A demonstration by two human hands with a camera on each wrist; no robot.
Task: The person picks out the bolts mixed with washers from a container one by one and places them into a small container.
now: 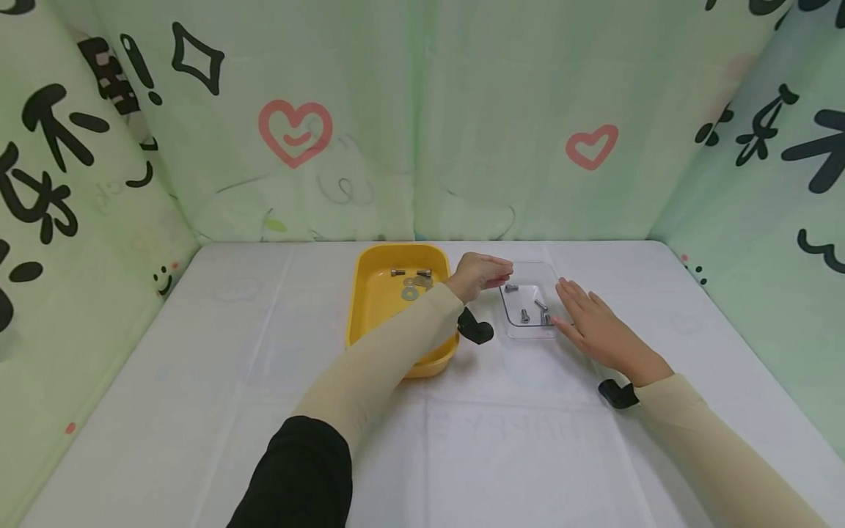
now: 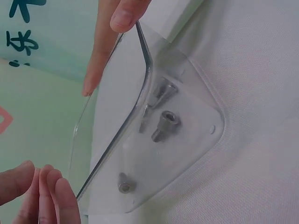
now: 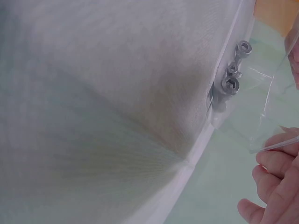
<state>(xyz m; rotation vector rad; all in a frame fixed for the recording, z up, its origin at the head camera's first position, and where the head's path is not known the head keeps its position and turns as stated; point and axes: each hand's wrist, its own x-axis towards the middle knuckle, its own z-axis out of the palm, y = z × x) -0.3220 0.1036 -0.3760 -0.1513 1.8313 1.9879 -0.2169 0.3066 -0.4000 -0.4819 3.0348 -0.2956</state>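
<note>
A clear plastic box (image 1: pixel 528 325) stands on the white table, right of the middle. Several socket-head bolts (image 2: pixel 167 123) lie loose inside; most are toward its right end, with one apart. My left hand (image 1: pixel 484 275) is at the box's left side, fingers extended and thumb close to them in the left wrist view. Across from it, my right hand (image 1: pixel 601 330) has its straight fingers along the right side and its thumb near the front corner. In the right wrist view, the right fingers (image 3: pixel 275 163) overlap the box's clear edge.
Just left of the box is a yellow tray (image 1: pixel 366 312), partly covered by my left forearm. It holds flat washers (image 1: pixel 410 293) and bolts (image 1: pixel 397 273). Green printed curtains (image 1: pixel 416 132) enclose the back and both sides of the table (image 1: pixel 218 389).
</note>
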